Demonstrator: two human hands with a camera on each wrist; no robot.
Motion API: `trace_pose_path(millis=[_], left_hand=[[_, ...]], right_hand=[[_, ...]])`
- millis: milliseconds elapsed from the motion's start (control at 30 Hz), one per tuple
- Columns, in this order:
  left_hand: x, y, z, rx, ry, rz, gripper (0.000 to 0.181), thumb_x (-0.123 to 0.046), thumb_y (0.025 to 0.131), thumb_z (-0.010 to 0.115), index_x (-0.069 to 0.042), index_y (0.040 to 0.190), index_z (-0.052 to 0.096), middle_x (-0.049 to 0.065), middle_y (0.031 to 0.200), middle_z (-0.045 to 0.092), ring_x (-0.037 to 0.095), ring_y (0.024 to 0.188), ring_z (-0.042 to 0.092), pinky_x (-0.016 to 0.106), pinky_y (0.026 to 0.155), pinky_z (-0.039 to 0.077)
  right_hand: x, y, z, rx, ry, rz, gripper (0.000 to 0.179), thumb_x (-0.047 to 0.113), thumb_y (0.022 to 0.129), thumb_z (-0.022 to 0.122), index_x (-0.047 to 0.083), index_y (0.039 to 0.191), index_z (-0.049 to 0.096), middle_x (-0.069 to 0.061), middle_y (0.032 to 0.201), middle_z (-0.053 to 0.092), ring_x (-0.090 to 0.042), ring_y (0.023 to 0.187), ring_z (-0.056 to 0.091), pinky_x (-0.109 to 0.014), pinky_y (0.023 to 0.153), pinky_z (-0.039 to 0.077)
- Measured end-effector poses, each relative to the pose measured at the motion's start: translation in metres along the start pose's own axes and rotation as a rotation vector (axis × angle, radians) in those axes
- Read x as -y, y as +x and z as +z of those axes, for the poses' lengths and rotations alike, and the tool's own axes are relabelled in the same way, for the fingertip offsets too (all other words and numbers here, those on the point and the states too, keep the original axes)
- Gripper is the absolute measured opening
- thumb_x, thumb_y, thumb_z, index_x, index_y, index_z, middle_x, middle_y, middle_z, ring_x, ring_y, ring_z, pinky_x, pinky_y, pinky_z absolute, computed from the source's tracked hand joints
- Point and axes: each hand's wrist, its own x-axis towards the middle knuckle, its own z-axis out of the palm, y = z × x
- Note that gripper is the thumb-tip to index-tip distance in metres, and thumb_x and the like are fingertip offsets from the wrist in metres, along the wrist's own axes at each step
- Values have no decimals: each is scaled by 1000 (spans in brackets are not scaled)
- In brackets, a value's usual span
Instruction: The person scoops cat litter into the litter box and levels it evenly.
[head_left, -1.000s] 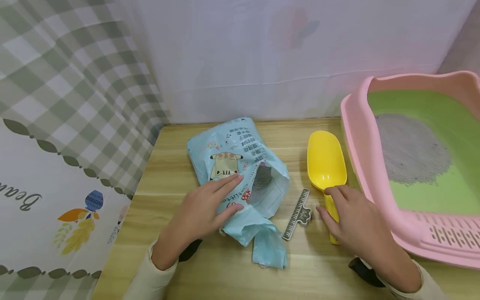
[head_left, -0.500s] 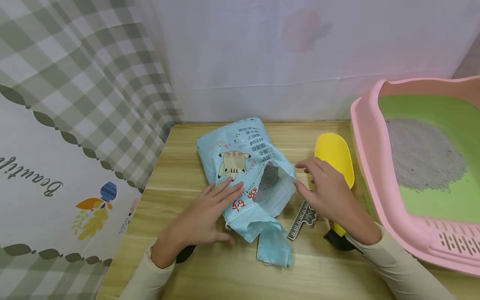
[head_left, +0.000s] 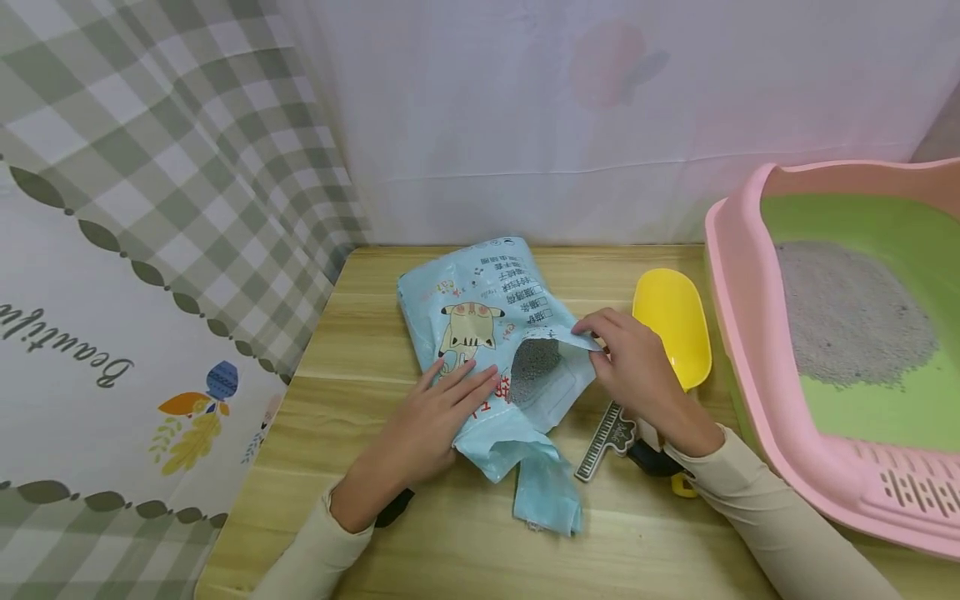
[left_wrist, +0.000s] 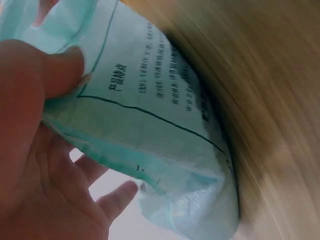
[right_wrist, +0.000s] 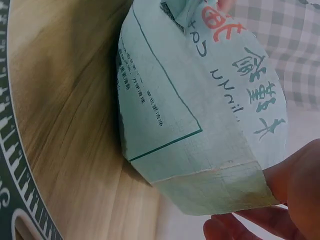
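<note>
A light blue cat litter bag point(head_left: 480, 267) with a cartoon cat lies on the wooden table, torn open toward its near right, grey litter point(head_left: 534, 365) showing inside. My left hand point(head_left: 423, 429) holds the bag's near left edge; in the left wrist view the thumb point(left_wrist: 67, 70) presses one face while fingers spread across the other. My right hand point(head_left: 637, 371) pinches the right corner of the opening between thumb and fingers. In the right wrist view, the fingertips behind the bag point(right_wrist: 200, 100) are partly hidden.
A yellow scoop point(head_left: 667, 317) lies right of the bag, its handle partly hidden by my right wrist. Beside it is a ruler-like clip point(head_left: 600, 446). At the right stands a pink litter box point(head_left: 738, 333) with a green bottom and a litter pile point(head_left: 847, 317). Curtains stand behind and left.
My right hand has left the yellow scoop's handle, moved left and taken hold of the bag opening's corner. My left hand has shifted from the bag's top to its near left edge.
</note>
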Motion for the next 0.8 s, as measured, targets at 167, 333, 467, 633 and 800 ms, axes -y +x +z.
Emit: trace_pose_path(millis=[167, 333, 467, 633, 800], left_hand=[[5, -9, 1, -19, -77, 17, 87, 14, 83, 71, -7, 166, 49, 7, 166, 54, 36, 154, 48, 63, 128, 27], [11, -19, 1, -38, -206, 28, 75, 2, 95, 72, -8, 166, 50, 6, 167, 53, 35, 157, 45, 61, 129, 26], [17, -24, 3, -54, -291, 48, 67, -16, 104, 72, -8, 166, 49, 4, 168, 52, 35, 157, 44, 60, 129, 26], [24, -29, 4, -61, -449, 48, 66, -5, 104, 69, -8, 166, 49, 3, 169, 51, 37, 156, 44, 62, 127, 28], [32, -29, 2, -35, -661, -72, 56, 0, 108, 61, -11, 163, 56, 4, 166, 54, 32, 156, 45, 51, 128, 31]], right_hand=[[-3, -3, -3, 5, 18, 2, 35, -17, 91, 58, 5, 108, 78, -8, 114, 77, -30, 101, 69, -50, 85, 57], [-7, -5, -7, 39, 47, 25, 46, -20, 88, 50, 8, 108, 81, -8, 120, 78, -36, 113, 69, -54, 96, 53], [-9, -6, -9, 97, 77, 38, 51, -19, 88, 47, 10, 109, 84, -8, 127, 78, -38, 117, 66, -56, 99, 50], [-18, -8, -7, 157, 117, 69, 41, -5, 99, 47, 14, 103, 84, -5, 128, 80, -37, 121, 68, -51, 100, 48], [-18, -6, -10, 192, 172, 120, 40, 3, 103, 44, 11, 107, 84, -7, 126, 80, -37, 119, 71, -44, 89, 46]])
